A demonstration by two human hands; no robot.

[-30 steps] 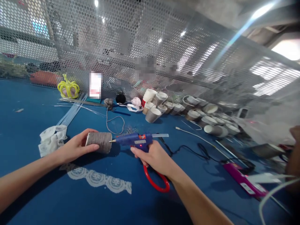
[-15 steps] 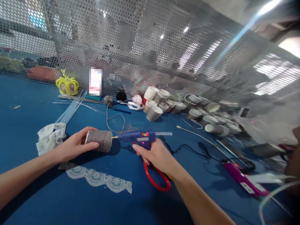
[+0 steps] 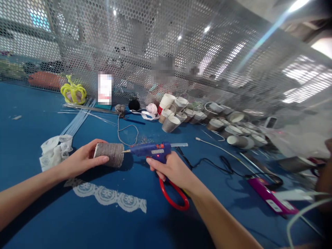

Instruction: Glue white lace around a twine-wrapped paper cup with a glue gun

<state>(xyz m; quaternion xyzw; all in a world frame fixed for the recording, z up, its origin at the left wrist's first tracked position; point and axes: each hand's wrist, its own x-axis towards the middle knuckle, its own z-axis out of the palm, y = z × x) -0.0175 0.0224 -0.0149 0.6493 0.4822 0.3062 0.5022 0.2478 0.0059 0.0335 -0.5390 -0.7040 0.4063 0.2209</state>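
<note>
My left hand is closed around a grey yarn-wrapped cup, which lies on its side just over the blue table. In my right hand is a blue hot glue gun, its red light lit and a clear glue stick poking out of the back. The nozzle meets the cup's right end, or comes very near it; I cannot tell which. A strip of white lace lies flat below the cup. Red-handled scissors rest partly beneath my right hand.
Several wrapped cups stand at the back right. Gathered white lace lies left, near a yellow pipe-cleaner crown and a phone. Grey yarn trails forward. A black cord and purple power strip lie right.
The glue stick shows slightly less length behind the gun. The cup, nozzle and both hands hold nearly the same positions.
</note>
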